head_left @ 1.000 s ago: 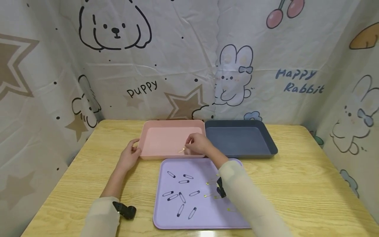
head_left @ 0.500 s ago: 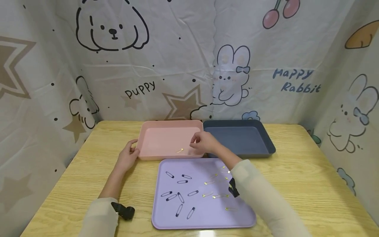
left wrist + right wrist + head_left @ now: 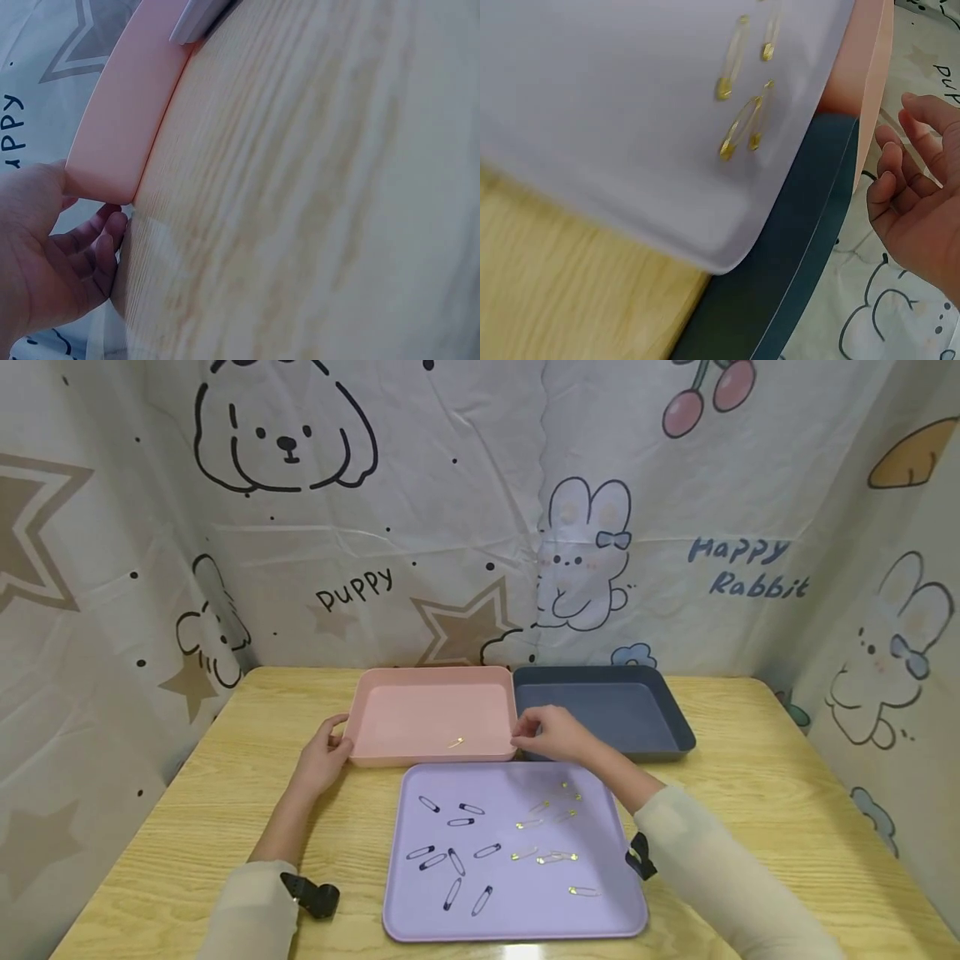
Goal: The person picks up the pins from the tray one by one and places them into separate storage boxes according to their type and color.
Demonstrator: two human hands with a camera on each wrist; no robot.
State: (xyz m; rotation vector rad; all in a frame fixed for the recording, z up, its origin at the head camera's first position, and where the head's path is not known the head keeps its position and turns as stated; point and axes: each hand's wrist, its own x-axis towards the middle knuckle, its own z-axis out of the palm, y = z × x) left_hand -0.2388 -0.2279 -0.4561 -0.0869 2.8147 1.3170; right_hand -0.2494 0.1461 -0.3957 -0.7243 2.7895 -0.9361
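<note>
In the head view, my left hand (image 3: 324,758) rests against the left end of a pink tray (image 3: 427,758), its fingers bent loosely. Up close, the left wrist view has that hand (image 3: 45,255) beside the tray's corner. My right hand (image 3: 553,732) hovers where the pink tray meets a dark blue tray (image 3: 607,755). Between its loosely bent fingers nothing shows in the right wrist view, where the hand (image 3: 922,172) is apart from the trays. One gold safety pin (image 3: 456,742) lies inside the pink tray, near its front right.
A lilac tray (image 3: 510,910) lies in front of both trays. Several black-headed safety pins (image 3: 487,851) are spread over its left part, several gold ones (image 3: 583,891) over its right. A printed curtain (image 3: 450,510) hangs behind the wooden table (image 3: 750,827).
My right hand has let go of the gold safety pin in the pink tray and drawn back to the right, over the dark blue tray's edge. My left hand stays put.
</note>
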